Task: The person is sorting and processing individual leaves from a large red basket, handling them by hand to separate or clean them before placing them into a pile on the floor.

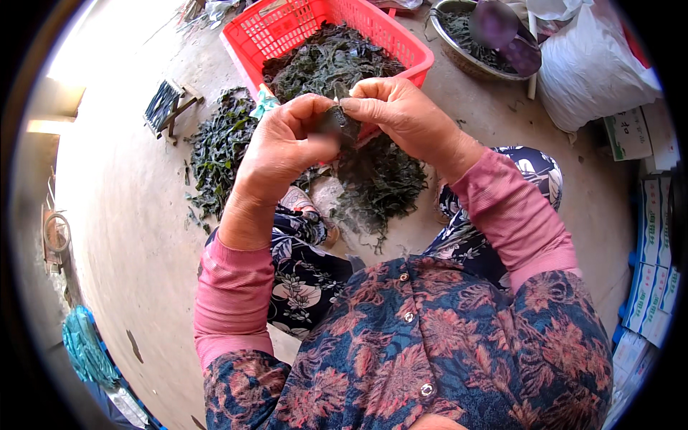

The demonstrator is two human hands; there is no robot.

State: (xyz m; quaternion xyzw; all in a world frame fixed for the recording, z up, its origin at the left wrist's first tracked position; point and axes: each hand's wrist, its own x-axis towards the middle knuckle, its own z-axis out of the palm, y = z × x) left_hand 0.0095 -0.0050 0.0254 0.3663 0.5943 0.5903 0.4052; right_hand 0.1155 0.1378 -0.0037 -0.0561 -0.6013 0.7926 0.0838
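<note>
You hold one dark-green, leafy strip (pixel 345 127), pinched in the fingertips of your left hand (pixel 283 140) and your right hand (pixel 407 115), near a red, rectangular, slotted plastic basket (pixel 398 36) containing a tangled, dark-green leafy heap (pixel 330 57).

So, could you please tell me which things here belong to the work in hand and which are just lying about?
Apparently in use:
dark leafy piece between left hand and right hand;
red basket;
leaf heap beside it.

Apparently lying about:
small stool;
white sack;
teal bundle;
stacked boxes.
</note>
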